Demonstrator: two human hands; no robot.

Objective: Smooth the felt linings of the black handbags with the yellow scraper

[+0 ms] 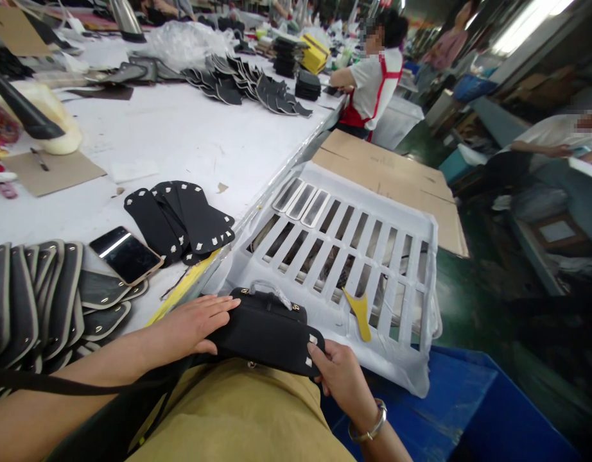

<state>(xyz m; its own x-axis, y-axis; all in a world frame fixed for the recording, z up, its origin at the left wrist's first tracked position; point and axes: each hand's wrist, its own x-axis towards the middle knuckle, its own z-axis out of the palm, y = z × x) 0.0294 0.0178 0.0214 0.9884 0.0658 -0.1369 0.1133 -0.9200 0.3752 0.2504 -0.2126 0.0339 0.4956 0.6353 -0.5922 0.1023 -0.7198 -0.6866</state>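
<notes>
strip light (pixel 531 27) glaring upper right, bright tabletop (pixel 180 141), dim green floor (pixel 464 295), blurred edges

At the slatted tray's (pixel 397 361) near edge, the left hand (pixel 200 324) lies on a black panel (pixel 269 343); the right hand (pixel 338 371) pinches its tabbed end. A phone (pixel 127 255) rests near the bench's (pixel 175 141) edge.

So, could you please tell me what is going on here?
A person is handling a flat black panel with rounded corners: the left hand rests on one end, and the right hand grips the other beside small white patches. Just behind it is a black piece with a plastic-wrapped handle. Similar black panels lie overlapping on the white table.
</notes>
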